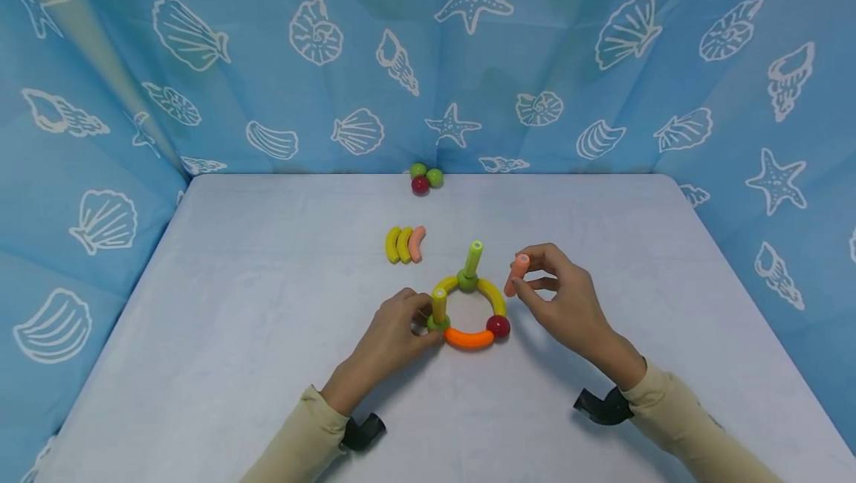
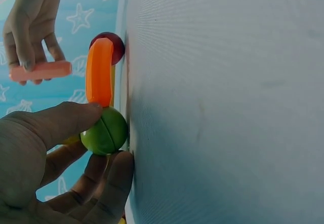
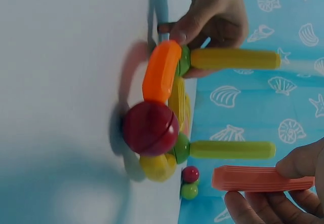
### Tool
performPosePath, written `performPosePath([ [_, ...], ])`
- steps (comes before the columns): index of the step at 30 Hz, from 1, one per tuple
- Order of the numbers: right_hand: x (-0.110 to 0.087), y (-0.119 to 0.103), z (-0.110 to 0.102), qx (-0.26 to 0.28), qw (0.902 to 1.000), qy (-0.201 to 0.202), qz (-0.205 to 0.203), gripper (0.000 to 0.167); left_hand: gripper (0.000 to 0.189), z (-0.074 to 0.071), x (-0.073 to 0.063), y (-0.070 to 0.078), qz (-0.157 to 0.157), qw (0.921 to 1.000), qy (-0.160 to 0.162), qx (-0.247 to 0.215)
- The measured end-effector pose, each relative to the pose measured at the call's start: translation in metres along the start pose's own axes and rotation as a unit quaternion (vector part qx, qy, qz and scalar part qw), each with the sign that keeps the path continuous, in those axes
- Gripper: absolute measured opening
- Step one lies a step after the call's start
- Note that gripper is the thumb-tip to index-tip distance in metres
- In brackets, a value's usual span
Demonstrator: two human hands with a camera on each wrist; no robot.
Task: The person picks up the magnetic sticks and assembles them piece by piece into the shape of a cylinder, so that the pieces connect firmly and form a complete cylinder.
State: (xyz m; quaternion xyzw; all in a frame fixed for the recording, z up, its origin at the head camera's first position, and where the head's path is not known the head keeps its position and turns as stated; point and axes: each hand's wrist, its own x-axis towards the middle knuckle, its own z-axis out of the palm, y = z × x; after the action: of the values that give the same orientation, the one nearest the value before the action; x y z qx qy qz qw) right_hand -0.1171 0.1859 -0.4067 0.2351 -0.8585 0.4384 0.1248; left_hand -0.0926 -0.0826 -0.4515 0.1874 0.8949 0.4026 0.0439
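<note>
A ring of curved pieces and balls lies on the table: yellow curved rods (image 1: 493, 296), an orange curved rod (image 1: 469, 339), a dark red ball (image 1: 498, 327) and two green balls. On the far green ball (image 1: 467, 282) stands a light green straight rod (image 1: 473, 259); a yellow straight rod (image 1: 439, 306) stands on the left green ball (image 2: 105, 132). My left hand (image 1: 400, 325) pinches that left ball between thumb and fingers. Above the ring's right side, my right hand (image 1: 562, 297) holds a salmon-pink straight rod (image 3: 253, 178) by one end, apart from the ring.
Behind the ring, two yellow curved rods (image 1: 397, 244) and a pink one (image 1: 417, 244) lie side by side. Two green balls (image 1: 435, 177) and a red ball (image 1: 420, 185) sit at the table's (image 1: 267, 260) far edge, before a blue curtain (image 1: 401, 15) printed with shells.
</note>
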Motion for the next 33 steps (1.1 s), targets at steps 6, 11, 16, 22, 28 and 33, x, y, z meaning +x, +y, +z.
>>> performPosePath([
  [6, -0.011, -0.007, 0.001, 0.026, 0.9996, -0.001, -0.014, 0.034, 0.023, 0.001, 0.000, 0.000, -0.002, 1.0000, -0.003, -0.002],
  [11, -0.017, -0.010, 0.001, 0.041, 0.9990, 0.001, -0.018, 0.036, 0.023, 0.001, 0.000, 0.000, -0.005, 1.0000, -0.003, -0.005],
  [16, -0.023, -0.012, 0.003, 0.039, 0.9992, -0.002, -0.012, 0.039, 0.023, 0.001, -0.001, 0.001, -0.006, 1.0000, 0.004, -0.007],
  [22, -0.028, -0.012, 0.007, 0.045, 0.9989, -0.002, -0.011, 0.040, 0.023, 0.001, 0.000, 0.002, -0.002, 1.0000, 0.009, -0.003],
  [28, -0.032, -0.009, 0.014, 0.060, 0.9980, -0.006, -0.019, 0.040, 0.024, 0.001, -0.001, 0.002, -0.002, 0.9999, 0.010, -0.005],
  [33, -0.032, -0.023, 0.015, 0.051, 0.9983, -0.003, -0.026, 0.039, 0.023, 0.001, -0.001, 0.001, -0.001, 0.9999, 0.011, -0.008],
])
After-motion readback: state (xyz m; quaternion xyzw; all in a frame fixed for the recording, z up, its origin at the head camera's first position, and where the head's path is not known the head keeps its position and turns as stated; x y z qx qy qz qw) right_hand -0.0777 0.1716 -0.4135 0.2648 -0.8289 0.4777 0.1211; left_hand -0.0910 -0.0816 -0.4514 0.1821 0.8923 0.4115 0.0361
